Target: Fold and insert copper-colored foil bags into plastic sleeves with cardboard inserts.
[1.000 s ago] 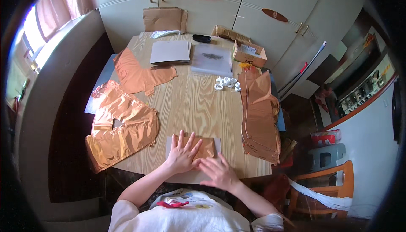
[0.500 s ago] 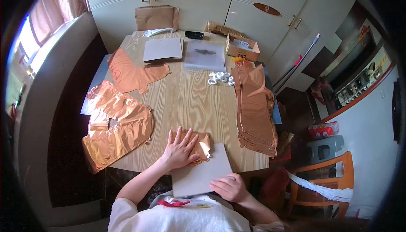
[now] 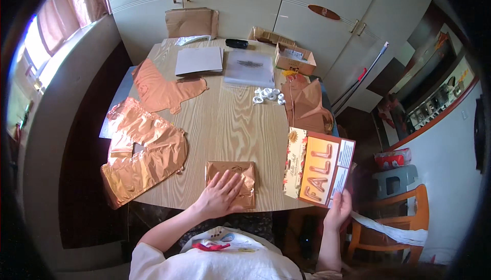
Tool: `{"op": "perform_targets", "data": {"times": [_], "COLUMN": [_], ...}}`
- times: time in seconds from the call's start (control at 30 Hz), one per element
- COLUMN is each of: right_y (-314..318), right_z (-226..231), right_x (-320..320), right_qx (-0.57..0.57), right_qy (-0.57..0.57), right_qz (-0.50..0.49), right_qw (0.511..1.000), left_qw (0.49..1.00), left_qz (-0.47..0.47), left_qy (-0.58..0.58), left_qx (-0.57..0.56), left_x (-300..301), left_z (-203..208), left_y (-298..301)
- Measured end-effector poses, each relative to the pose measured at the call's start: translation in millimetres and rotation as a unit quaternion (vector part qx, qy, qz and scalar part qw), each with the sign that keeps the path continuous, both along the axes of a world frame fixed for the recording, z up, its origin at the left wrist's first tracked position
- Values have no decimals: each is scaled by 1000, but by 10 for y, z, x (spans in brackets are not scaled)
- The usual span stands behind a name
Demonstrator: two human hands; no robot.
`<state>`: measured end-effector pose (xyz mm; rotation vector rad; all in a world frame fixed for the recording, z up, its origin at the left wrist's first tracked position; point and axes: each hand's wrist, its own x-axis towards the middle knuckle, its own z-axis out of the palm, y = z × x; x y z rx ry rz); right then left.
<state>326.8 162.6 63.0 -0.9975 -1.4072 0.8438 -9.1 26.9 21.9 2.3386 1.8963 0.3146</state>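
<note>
My left hand [image 3: 221, 197] lies with fingers stretched over a folded copper foil balloon [image 3: 248, 183], a shiny flat square at the table's near edge. In my right hand [image 3: 338, 209] is a printed card [image 3: 318, 167], pinched by its lower corner. It is tilted, with its colourful orange and cream side showing, and covers part of the copper foil balloons [image 3: 307, 98] stacked on the right. To the left rest a large shiny copper foil balloon [image 3: 146, 160] and a duller flat one [image 3: 163, 93].
Grey cards [image 3: 199, 61], a clear plastic bag stack [image 3: 249, 70], small white ribbon rolls [image 3: 268, 94] and an open cardboard box [image 3: 295, 59] sit toward the far side of the wooden table [image 3: 225, 121]. A wooden chair [image 3: 419, 208] stands at right.
My right hand has lifted the card from the near edge and moved it right, its printed side now visible. The folded balloon is more exposed; my left hand has shifted slightly nearer me.
</note>
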Motion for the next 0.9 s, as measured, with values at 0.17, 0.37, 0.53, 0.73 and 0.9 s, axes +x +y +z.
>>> {"op": "perform_targets", "data": {"times": [0.17,0.37,0.53,0.73,0.9], "right_y": [291,508,488,-152,-667], "right_z": [-133,-310,64,819,-38], "right_x": [-302,-616,-844,-1360,-1892], "right_qx": [-59,-159,-74,448,412], "right_qy": [43,37,-46,-343,-472], "right_qz": [60,150,142,159,244], "right_qw": [996,975,986,810,741], "left_qw": [997,997,997,764,422], "left_qz": [-4,-7,22,287,355], "left_qy": [71,83,-74,-574,-826], "left_qx": [-41,8,-25,-64,116], "left_x": [57,48,-132,-509,-782], "left_z": [136,70,154,347,435], "left_y": [-242,-549,-770,-1153,-1151]}}
